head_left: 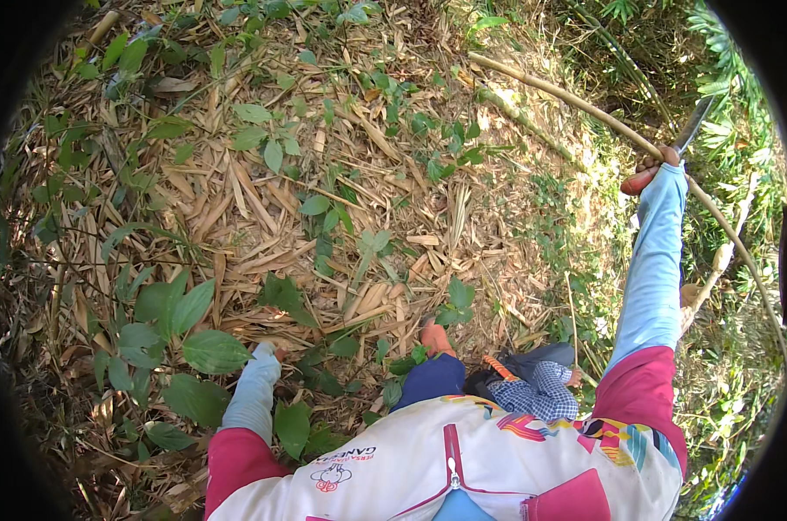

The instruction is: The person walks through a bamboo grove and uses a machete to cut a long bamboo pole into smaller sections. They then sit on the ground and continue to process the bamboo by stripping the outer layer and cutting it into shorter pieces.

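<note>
Right hand [657, 165]: extended far right, fingers curled around long-bladed knife [696, 123]; blade points far right. Long thin pole [576, 97]: right side, runs from far centre past right hand to near right; cannot tell whether grip includes pole. Left hand [278, 353]: near left, beside green leaves [215, 352], over dry leaf litter [254, 234]; mostly hidden, finger state cannot be told. Person in checked shirt [539, 391]: near, right of blue trouser leg [430, 380].
</note>
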A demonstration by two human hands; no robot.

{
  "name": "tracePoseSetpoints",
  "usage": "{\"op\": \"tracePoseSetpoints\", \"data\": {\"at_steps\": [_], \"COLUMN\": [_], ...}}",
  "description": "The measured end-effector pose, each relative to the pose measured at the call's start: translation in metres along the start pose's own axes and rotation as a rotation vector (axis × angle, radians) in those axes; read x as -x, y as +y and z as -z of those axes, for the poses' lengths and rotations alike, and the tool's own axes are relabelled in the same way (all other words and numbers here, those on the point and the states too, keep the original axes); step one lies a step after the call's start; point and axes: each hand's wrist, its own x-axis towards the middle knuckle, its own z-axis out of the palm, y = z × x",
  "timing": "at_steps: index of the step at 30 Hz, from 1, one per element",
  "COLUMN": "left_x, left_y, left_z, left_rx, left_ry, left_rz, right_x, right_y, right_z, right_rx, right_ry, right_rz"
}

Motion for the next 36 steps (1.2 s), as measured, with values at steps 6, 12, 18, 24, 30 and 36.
{"op": "tracePoseSetpoints", "data": {"at_steps": [6,12,18,24,30,36], "left_x": [0.036,0.084,0.039,-0.042,-0.163,-0.278], "left_y": [-0.109,-0.064,-0.029,0.113,0.35,0.379], "left_z": [-0.091,-0.098,-0.072,0.119,0.464,0.59], "left_rx": [0.072,0.229,0.35,0.931,1.051,0.098], "left_ry": [-0.187,-0.329,-0.371,-0.19,0.384,0.525], "left_rz": [0.197,0.129,-0.05,-0.325,-0.915,-0.701], "right_x": [0.032,0.032,0.019,-0.077,-0.18,-0.251], "right_y": [-0.021,-0.012,0.01,0.099,0.168,0.217], "right_z": [-0.042,-0.079,-0.155,-0.276,-0.471,-0.574], "right_rx": [-0.014,-0.061,-0.075,-0.123,-0.089,-0.104], "right_ry": [0.017,-0.044,-0.003,-0.09,0.02,0.027], "right_rz": [-0.038,-0.009,-0.084,-0.184,-0.474,-0.625]}}
